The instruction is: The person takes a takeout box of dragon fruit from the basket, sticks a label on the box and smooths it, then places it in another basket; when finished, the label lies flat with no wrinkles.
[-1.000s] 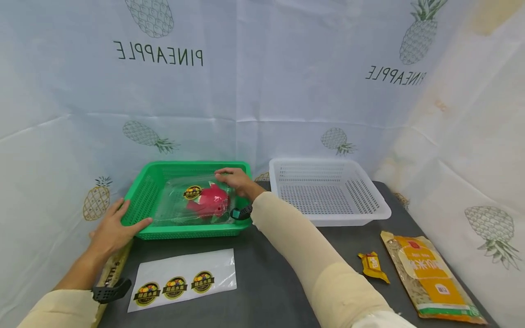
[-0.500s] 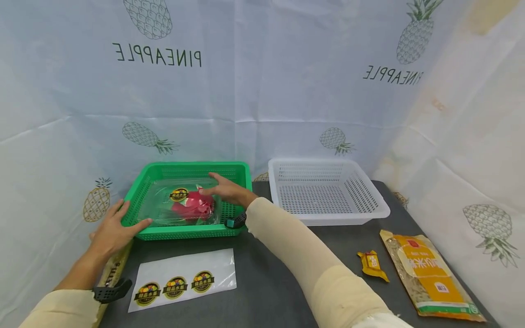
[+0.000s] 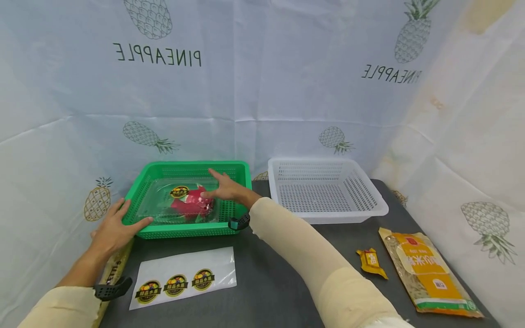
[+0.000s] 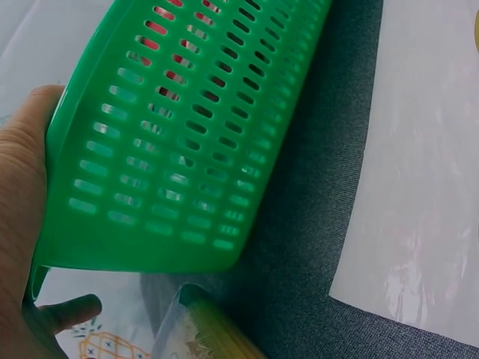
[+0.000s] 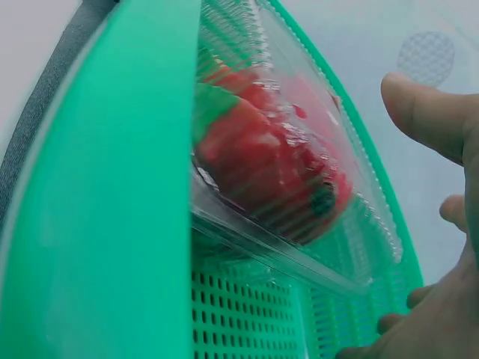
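Observation:
A green basket (image 3: 188, 231) stands on the table's left part. Inside lies a clear plastic fruit box (image 3: 153, 210) with a red dragon fruit (image 3: 193, 207) and a round black-and-gold sticker on its lid. My left hand (image 3: 112, 230) rests at the basket's front left corner, its fingers spread and its thumb along the front rim. In the left wrist view, one finger (image 4: 73, 313) shows outside, below the rim. My right hand (image 3: 230, 189) hovers over the box's right side with fingers spread; the right wrist view shows the hand apart from the lid.
A sheet of stickers (image 3: 184, 278) lies before the basket. A white basket (image 3: 328, 217) stands back right. A small yellow snack packet (image 3: 371, 263) and a bag of grain (image 3: 428, 273) lie at right. Under my left arm lies a long spaghetti packet (image 3: 111, 273).
My right hand first moved the fruit box leftward and down flat into the green basket, then let go of it and drew slightly right. My left hand stayed at the corner.

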Tool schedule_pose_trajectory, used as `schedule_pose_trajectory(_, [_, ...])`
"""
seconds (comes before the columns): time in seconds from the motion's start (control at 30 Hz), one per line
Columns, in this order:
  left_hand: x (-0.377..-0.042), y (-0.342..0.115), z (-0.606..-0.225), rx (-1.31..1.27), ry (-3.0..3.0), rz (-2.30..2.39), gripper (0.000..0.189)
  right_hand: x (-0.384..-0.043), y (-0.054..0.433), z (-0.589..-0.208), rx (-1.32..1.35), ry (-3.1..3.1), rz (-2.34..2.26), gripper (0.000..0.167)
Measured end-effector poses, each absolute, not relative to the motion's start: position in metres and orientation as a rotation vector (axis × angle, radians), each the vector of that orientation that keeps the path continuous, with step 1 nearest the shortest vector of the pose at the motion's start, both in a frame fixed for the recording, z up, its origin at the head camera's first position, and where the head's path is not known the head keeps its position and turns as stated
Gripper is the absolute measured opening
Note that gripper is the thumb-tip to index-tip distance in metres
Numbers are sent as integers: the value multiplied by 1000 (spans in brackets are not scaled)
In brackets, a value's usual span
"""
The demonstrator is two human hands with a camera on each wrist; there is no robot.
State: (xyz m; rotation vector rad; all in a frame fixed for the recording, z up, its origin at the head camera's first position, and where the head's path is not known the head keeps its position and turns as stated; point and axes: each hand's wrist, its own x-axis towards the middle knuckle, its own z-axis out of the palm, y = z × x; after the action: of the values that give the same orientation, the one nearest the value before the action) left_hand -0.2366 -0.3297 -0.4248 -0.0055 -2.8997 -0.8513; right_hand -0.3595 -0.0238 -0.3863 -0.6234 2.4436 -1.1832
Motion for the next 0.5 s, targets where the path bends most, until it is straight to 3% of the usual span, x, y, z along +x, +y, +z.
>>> schedule_pose_trajectory(0.5, [-236,-333,-423,-40,-2902,-806,98,-347,1,-357,-716,2737,-867,93])
